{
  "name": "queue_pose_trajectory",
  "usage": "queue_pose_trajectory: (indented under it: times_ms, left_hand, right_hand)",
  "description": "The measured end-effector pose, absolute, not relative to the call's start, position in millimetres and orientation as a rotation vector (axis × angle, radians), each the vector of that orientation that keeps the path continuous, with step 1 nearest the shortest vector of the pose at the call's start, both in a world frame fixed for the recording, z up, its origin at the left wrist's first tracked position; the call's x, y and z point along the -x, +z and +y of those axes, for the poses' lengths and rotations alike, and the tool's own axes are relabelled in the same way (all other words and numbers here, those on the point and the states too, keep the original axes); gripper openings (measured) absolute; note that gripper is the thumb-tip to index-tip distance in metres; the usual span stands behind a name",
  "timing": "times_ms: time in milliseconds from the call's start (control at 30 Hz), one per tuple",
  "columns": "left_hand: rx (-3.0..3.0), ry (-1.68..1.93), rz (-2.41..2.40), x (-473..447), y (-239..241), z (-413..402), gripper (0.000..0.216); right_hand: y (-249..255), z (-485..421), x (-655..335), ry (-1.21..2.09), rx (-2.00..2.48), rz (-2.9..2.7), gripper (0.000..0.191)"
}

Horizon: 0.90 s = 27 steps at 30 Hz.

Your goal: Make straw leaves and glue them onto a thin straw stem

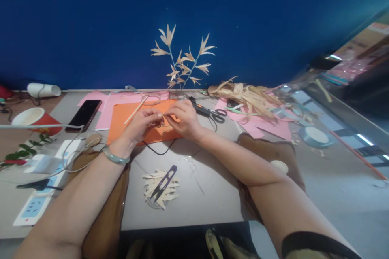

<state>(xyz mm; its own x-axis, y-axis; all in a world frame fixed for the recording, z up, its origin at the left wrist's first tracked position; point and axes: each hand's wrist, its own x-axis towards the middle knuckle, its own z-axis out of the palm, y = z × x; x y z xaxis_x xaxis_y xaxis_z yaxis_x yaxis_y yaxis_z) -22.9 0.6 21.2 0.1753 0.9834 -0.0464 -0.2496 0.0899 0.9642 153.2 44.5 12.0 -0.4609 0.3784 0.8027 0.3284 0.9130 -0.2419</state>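
Over an orange sheet (117, 123), my left hand (145, 124) and my right hand (184, 119) meet with fingertips pinched close together. Whatever they pinch is too small to make out. A pale bracelet (116, 156) circles my left wrist. Dark thread snips (164, 183) lie on a small pile of cut pale husk strips (170, 200) nearer me. Behind my hands, sprigs of pale husk flowers (182, 58) stand upright on wrapped stems. A thin pale stick (135, 110) rests on the orange sheet, left of my fingers.
Black scissors (217, 115) and a glue gun (197, 107) lie right of my hands, before a heap of dried husks (247, 97). At left are a phone (84, 114), a red and white paper cup (36, 120) and a power strip (33, 206) with cables. A ribbon roll (314, 135) sits right.
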Motion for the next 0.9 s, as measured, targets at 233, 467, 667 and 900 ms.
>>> queue_pose_trajectory:
  times_ms: [233,467,667,900]
  left_hand:
    - [-1.109,1.213,0.999,21.3,24.3,-1.4,0.017]
    - [-1.228,1.245,1.095,24.4,21.9,-0.4,0.017]
    - [-1.324,1.228,1.13,26.8,19.7,0.8,0.02]
    - [-1.217,1.187,1.074,24.3,21.3,0.0,0.029]
  right_hand:
    - [14.5,43.3,-153.7,0.159,0.564,-2.096,0.014]
    - [16.6,40.4,-152.4,0.351,0.59,-1.996,0.017]
    - [13.9,43.0,-153.5,0.286,0.606,-2.107,0.016]
    - [15.1,45.5,-153.1,0.504,0.599,-2.084,0.014]
